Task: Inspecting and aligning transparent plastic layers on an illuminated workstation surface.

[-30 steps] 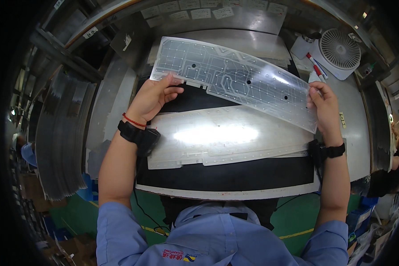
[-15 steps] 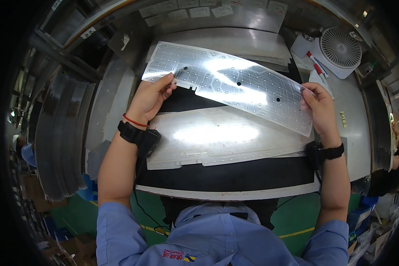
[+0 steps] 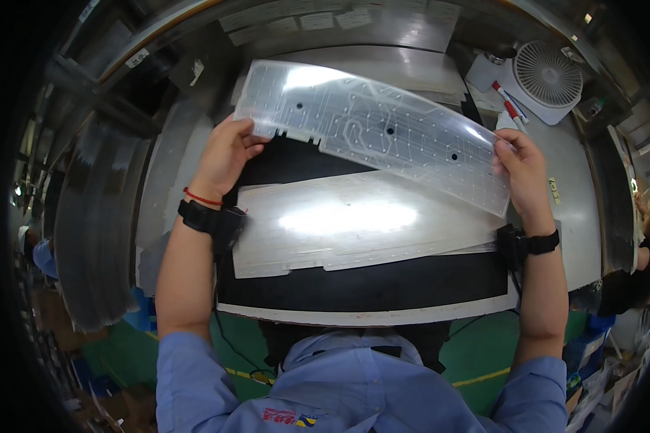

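Note:
A long, clear plastic circuit sheet (image 3: 361, 130) with printed traces, rows of dots and a few dark holes hangs tilted above the work surface. My left hand (image 3: 227, 150) pinches its lower left edge, near a notched tab. At the right end my right hand (image 3: 520, 166) grips the short edge between thumb and fingers. Similar translucent sheets (image 3: 303, 249) lie below it on a black mat (image 3: 383, 285), with bright glare across the top one. The raised sheet covers part of their upper right side.
More sheets lie at the back of the bench (image 3: 383, 61). A white fan (image 3: 549, 76) and red markers (image 3: 510, 110) stand at the back right. Tall stacks of sheets (image 3: 97, 224) rise at the left. At the far right another person's arm (image 3: 644, 258) shows.
My left hand has shifted left along the sheet's lower edge. The sheet has moved slightly up and left and now bows, with its glare moved. My right hand keeps its grip.

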Demonstrator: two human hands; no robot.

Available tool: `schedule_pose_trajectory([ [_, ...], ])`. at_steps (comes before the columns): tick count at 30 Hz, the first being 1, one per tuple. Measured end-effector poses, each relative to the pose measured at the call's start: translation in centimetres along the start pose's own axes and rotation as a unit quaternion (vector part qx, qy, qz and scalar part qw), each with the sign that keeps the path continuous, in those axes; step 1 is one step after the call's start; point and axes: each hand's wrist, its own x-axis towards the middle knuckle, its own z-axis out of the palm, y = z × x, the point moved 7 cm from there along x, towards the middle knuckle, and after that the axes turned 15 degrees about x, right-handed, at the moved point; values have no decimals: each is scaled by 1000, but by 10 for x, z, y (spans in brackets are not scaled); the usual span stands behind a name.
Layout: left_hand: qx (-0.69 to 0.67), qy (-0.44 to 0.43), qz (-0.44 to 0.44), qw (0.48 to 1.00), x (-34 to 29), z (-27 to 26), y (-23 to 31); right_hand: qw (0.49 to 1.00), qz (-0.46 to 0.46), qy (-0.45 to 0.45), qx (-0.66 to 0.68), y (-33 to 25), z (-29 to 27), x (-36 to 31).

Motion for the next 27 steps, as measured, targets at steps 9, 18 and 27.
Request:
schedule_pose_trajectory([
  [9,142,-48,-12,989,10,-11,-14,999,46,-16,0,3,1,1],
  [18,-12,-1,17,1000,24,-52,-25,998,55,34,20,-3,-6,4],
  [27,0,55,-6,998,9,-30,-4,964,63,-59,-251,7,-2,1],
])
